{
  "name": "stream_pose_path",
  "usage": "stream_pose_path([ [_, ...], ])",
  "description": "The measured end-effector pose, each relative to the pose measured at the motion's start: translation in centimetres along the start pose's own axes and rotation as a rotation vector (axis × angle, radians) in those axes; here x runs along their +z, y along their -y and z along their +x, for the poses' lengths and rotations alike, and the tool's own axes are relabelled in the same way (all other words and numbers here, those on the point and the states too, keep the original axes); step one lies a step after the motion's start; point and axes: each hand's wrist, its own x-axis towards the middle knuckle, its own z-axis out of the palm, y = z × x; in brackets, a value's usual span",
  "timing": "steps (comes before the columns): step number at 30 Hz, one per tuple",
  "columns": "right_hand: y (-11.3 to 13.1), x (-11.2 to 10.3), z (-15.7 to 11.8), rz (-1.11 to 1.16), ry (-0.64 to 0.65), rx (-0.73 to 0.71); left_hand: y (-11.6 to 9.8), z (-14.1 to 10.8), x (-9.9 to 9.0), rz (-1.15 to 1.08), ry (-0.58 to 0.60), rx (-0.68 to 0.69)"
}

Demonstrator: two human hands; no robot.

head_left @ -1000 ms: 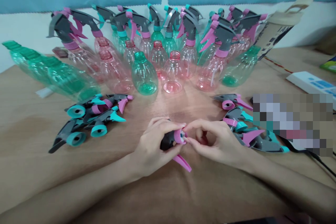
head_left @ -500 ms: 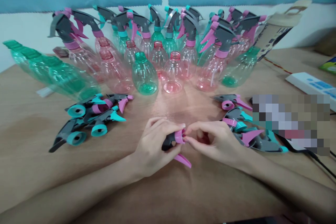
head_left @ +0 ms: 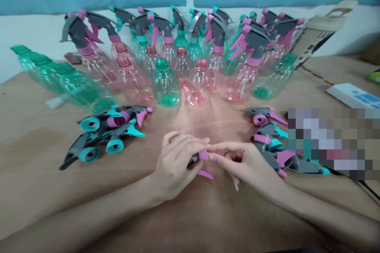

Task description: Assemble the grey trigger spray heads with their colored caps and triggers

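Note:
My left hand (head_left: 177,162) is wrapped round a grey and pink spray head (head_left: 203,154), its pink collar facing right and its pink trigger showing below the fingers. Thumb and forefinger of my right hand (head_left: 242,160) are pinched together at the collar's opening; whatever lies between their tips is too small to make out. A thin whitish piece (head_left: 236,186) sticks out below my right hand. Loose spray heads with teal and pink collars lie in a left pile (head_left: 114,126) and a right pile (head_left: 268,142).
Behind the hands stand several clear bottles, including a green open one (head_left: 166,85) and a pink open one (head_left: 198,87); others carry spray heads. Green bottles (head_left: 74,83) lean at the left. A cream tumbler (head_left: 317,33) and a white power strip (head_left: 353,95) are at the right.
The spray head has turned slightly in my left hand, so its collar opening shows less. My right fingers have come against the collar, and the whitish piece now shows below that hand. The view has shifted slightly.

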Motion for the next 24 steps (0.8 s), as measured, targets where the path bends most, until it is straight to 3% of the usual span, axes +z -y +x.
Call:
stream_pose_path([
  [4, 0.4, 0.0, -0.2, 0.123, 0.091, 0.099, 0.1, 0.0, 0.0, 0.037, -0.031, 0.007],
  [10, -0.1, -0.7, 0.6, 0.338, 0.259, 0.077, 0.6, 0.4, 0.1, -0.013, -0.06, -0.069],
  [15, 0.2, -0.3, -0.1, 0.096, 0.191, -0.042, 0.7, 0.5, 0.1, -0.009, -0.061, -0.172],
  [19, 0.3, 0.2, -0.7, -0.069, 0.097, -0.138, 0.5, 0.4, 0.1, 0.018, -0.071, -0.103],
  [24, 0.8, 0.1, -0.7, 0.048, 0.188, 0.004, 0.6, 0.4, 0.0, 0.07, -0.075, -0.047],
])
